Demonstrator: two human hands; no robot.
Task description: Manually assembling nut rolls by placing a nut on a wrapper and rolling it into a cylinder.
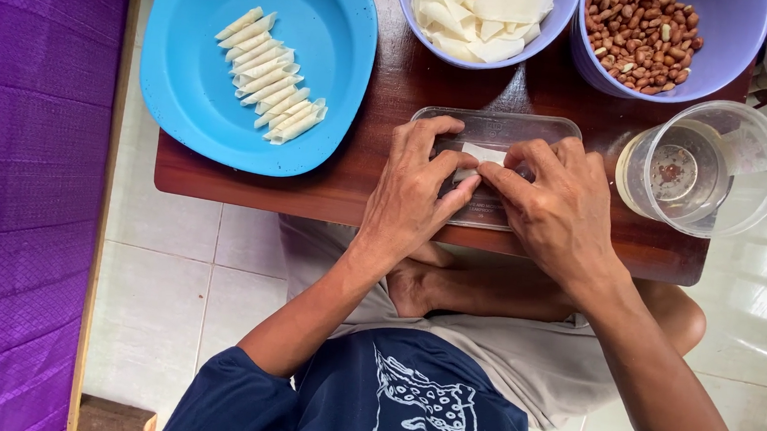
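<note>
Seated cross-legged at low wooden table (385, 197). Left hand (412, 195) and right hand (557, 211) meet over clear plastic lid (500, 124), fingers curled, pinching a small pastry wrapper (479, 155) between the tips. Step in hand looks like rolling the wrapper shut; next calls for an even, tight turn. Beyond: blue plate (326, 19) of finished rolls (271, 74), clear water cup (679, 170), bowl of wrappers (481, 13), bowl of peanuts (644, 31)

Left hand (412, 195) and right hand (556, 206) lie palms down, side by side, fingertips pinched together; forearms converge
</note>
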